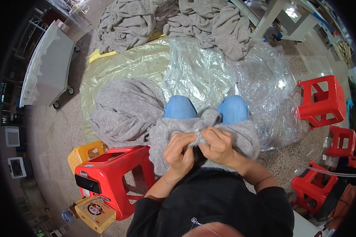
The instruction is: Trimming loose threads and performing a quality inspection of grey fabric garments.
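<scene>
"Pinching with both hands, are you?"

"Yes. My left hand (179, 153) and my right hand (218, 147) are both closed on the grey knit piece (244, 136), thumbs against curled fingers, nearly meeting above my lap."

"Where does the rest of it lie?"

"Across my thighs, with a bunched fold standing up between my knees (180, 106). A larger knit heap (124, 108) rests to my left on the plastic sheeting (138, 63), and more knitwear (134, 25) is piled at the far end."

"Which step is this?"

"Close fingertip work on one small gathered part, I'd judge. A shiny bit (196, 130) glints by my left fingers, too small to name."

"And what does the next move call for?"

"To my mind, a firm pinch on one side while the other fingers adjust, without stretching so soft a knit. What exactly sits under my thumbs, I can't tell; my own fingers hide it."
</scene>
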The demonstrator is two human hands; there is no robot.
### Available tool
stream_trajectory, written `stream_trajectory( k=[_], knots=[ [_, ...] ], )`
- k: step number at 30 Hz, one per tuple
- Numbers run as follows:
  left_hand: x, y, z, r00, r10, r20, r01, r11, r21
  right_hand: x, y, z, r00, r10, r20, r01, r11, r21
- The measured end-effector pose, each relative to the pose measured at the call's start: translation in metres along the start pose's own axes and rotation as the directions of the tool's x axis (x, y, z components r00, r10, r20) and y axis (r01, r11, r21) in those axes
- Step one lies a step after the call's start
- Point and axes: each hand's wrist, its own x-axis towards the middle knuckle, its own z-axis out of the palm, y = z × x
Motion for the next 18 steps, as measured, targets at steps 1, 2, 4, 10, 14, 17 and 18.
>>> stream_trajectory(
  k=[1, 2, 4, 10, 14, 17, 18],
  knots=[
    [-0.001, -0.001, 0.002, 0.991, -0.131, 0.006, 0.131, 0.991, -0.007, -0.002, 0.004, 0.001, 1.000, 0.002, 0.001, -0.002, 1.000, -0.003],
    [-0.001, -0.003, 0.004, 0.991, -0.134, 0.007, 0.134, 0.991, -0.011, -0.003, 0.009, 0.002, 0.999, -0.010, -0.045, 0.008, 0.999, -0.045],
    [0.005, 0.003, 0.001, 0.951, -0.279, 0.133, 0.268, 0.959, 0.094, -0.001, 0.010, -0.002, 0.990, -0.103, -0.101, 0.092, 0.990, -0.110],
    [0.008, -0.064, -0.042, 0.656, -0.672, 0.345, 0.746, 0.648, -0.155, 0.007, 0.055, -0.037, 0.916, 0.399, -0.045, -0.381, 0.900, 0.212],
    [0.023, -0.048, -0.046, 0.488, -0.755, 0.438, 0.812, 0.210, -0.544, 0.016, 0.053, -0.046, 0.803, 0.547, 0.238, -0.597, 0.733, 0.326],
    [0.025, -0.040, -0.036, 0.543, -0.767, 0.343, 0.796, 0.340, -0.501, 0.027, 0.042, -0.042, 0.861, 0.340, 0.378, -0.487, 0.763, 0.425],
    [0.024, -0.042, -0.033, 0.587, -0.748, 0.309, 0.779, 0.420, -0.465, 0.028, 0.044, -0.040, 0.862, 0.298, 0.410, -0.482, 0.733, 0.481]
  ],
)
